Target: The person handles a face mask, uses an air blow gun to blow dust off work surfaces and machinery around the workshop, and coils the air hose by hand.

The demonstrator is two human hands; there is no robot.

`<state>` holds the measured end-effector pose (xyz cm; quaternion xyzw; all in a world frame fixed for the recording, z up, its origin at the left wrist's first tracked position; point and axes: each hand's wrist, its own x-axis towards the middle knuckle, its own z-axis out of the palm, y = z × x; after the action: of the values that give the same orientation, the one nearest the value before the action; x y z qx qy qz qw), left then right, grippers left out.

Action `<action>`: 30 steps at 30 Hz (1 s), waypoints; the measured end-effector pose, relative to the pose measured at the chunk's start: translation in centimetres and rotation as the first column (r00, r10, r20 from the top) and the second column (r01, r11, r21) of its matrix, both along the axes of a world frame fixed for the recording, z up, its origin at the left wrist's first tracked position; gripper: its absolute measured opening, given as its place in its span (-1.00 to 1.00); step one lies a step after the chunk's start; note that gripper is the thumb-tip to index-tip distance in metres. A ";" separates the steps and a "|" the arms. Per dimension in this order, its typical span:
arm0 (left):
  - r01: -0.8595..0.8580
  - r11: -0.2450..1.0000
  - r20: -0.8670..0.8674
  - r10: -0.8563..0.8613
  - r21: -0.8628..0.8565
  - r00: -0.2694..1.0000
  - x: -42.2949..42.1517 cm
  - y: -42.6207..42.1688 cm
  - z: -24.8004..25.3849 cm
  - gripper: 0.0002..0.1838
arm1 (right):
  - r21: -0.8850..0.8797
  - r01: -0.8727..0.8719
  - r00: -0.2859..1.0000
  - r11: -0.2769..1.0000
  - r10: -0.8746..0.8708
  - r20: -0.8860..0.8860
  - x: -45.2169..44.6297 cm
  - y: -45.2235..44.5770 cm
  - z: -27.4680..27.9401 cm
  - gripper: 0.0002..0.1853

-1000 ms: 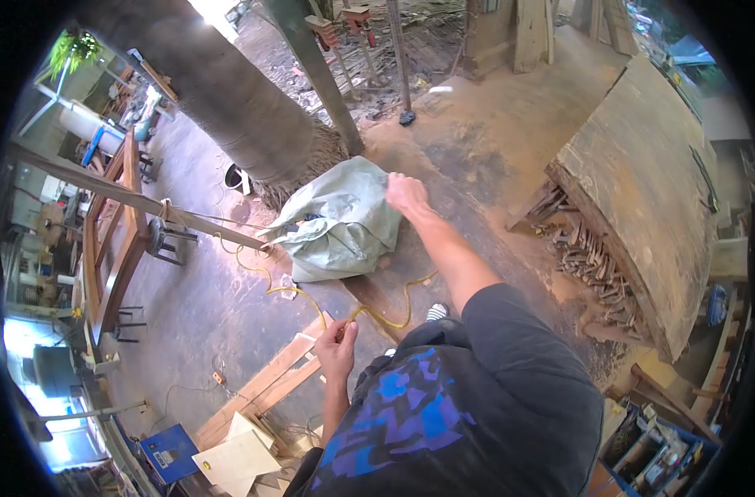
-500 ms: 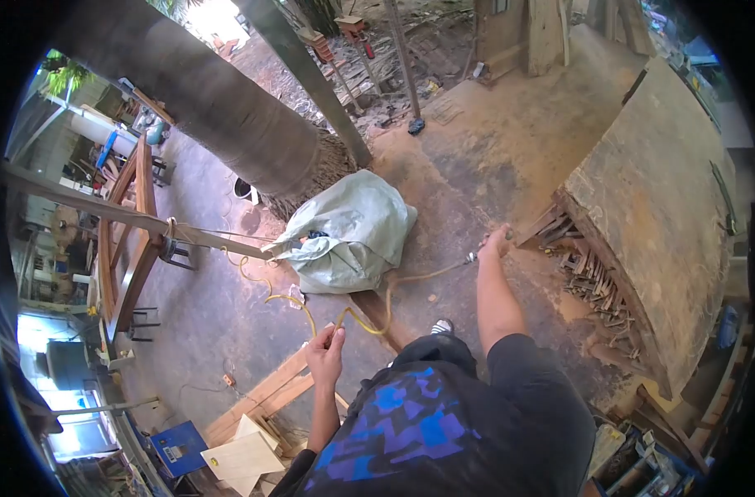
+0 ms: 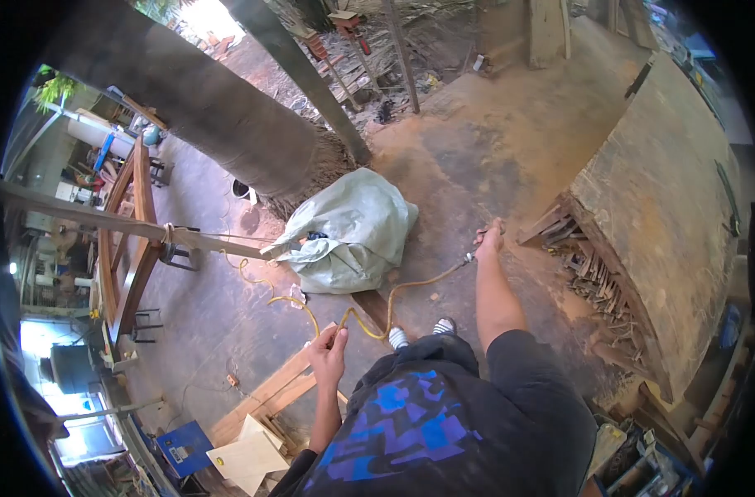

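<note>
My right hand (image 3: 490,238) is stretched forward, fingers closed round a small air blow gun that is mostly hidden in the grip. A metal coupler (image 3: 468,258) below the hand joins it to a yellow coiled air hose (image 3: 419,282). My left hand (image 3: 327,346), near my waist, pinches a loop of this hose between thumb and fingers. From there the hose runs up and left across the floor, past a pale woven sack (image 3: 353,228) that sits bulging by the tree trunk (image 3: 220,108).
A large tilted board (image 3: 655,215) stands at the right over a pile of wood scraps (image 3: 601,282). A wooden frame (image 3: 133,240) is at the left. Planks (image 3: 266,398) and a blue box (image 3: 185,447) lie at lower left. Sawdust covers the floor (image 3: 477,157).
My right hand has shifted slightly up and left with the blow gun. A small dark item by the thin post has moved left. Both my feet now show. The left hand stays on the hose.
</note>
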<state>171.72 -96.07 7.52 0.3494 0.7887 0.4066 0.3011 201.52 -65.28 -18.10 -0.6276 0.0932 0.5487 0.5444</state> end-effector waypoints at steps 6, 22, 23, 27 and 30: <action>-0.002 0.991 0.111 -0.013 0.131 0.994 -1.6 4.2 -0.9 -0.72 | -0.241 0.257 0.951 0.936 -0.200 0.236 -0.3 -1.2 1.2 -0.41; 0.515 0.846 0.260 -0.533 0.139 0.805 -7.8 27.3 -3.3 -0.67 | -0.186 0.684 0.724 0.706 -0.688 0.048 4.3 -13.2 1.2 -0.46; 0.526 0.839 0.257 -0.544 0.138 0.799 -7.8 28.1 -3.7 -0.67 | -0.180 0.691 0.710 0.700 -0.704 -0.014 4.1 -14.1 0.9 -0.45; 0.681 0.720 0.225 -0.691 0.133 0.687 -6.5 30.6 -4.6 -0.69 | -0.093 0.647 0.703 0.757 -0.545 0.456 3.5 -15.1 9.8 -0.46; 0.777 0.615 0.218 -0.783 0.131 0.583 -4.2 31.2 -4.2 -0.69 | 0.269 0.737 0.300 0.619 -0.658 0.691 8.2 -18.5 15.0 -0.48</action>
<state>167.50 -64.86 3.33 0.6078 0.5055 0.2827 0.5433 209.67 -83.83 -3.08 -0.7125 0.1550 -0.0517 0.6824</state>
